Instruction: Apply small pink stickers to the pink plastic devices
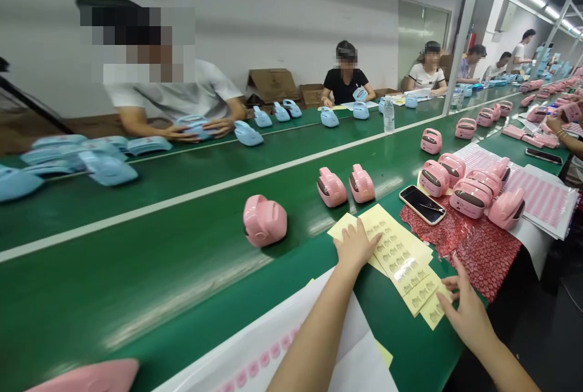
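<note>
Yellow sticker sheets (pixel 401 252) with rows of small printed labels lie overlapping on the green table edge. My left hand (pixel 357 246) rests on their far left end, fingers spread. Beside their near right end is my right hand (pixel 467 304), its fingers apart; whether a fingertip touches the paper is unclear. White sheets with pink stickers (pixel 268 352) lie under my left forearm. Beyond my left hand stand two pink handled plastic housings (pixel 331 186), and a third pink housing (pixel 265 220) sits further left on the belt.
A cracked phone (pixel 422 204) and red bubble wrap (pixel 478 252) lie to the right, by several pink housings (pixel 471 197). A white strip (pixel 182 200) divides the belt. Across it, people handle blue housings (pixel 248 133). A water bottle (pixel 388 115) stands near the strip.
</note>
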Available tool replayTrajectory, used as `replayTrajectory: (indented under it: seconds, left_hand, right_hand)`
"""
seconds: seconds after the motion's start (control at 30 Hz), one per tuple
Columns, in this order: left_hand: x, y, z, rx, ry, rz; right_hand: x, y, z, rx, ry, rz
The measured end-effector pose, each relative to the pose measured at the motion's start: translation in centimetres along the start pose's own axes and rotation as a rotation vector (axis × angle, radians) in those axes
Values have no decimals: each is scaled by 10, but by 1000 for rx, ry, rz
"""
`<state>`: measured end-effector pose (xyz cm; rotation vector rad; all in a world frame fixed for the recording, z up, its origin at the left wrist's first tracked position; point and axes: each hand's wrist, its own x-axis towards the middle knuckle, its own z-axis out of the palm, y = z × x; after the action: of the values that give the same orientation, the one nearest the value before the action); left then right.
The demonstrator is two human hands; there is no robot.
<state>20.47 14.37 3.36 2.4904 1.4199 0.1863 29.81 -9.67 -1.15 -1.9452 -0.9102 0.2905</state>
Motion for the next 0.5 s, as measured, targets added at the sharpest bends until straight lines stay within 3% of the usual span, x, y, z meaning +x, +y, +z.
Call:
replayTrajectory:
  seconds: [0.17,0.33,0.43,0.5]
  left_hand:
    - [-6,3,6,-52,-80,15]
    - [-14,16,-9,-129,-58,96]
    - [-42,14,-31,-150,-13,224]
    - [-75,4,-41,-155,28,338]
  right_hand:
    - [-5,12,21,-132,-110,-152]
    - [-4,26,14,-89,-176,-129]
    - [18,16,10,-28,-185,-75]
    - [48,-6,16,14,-130,-128]
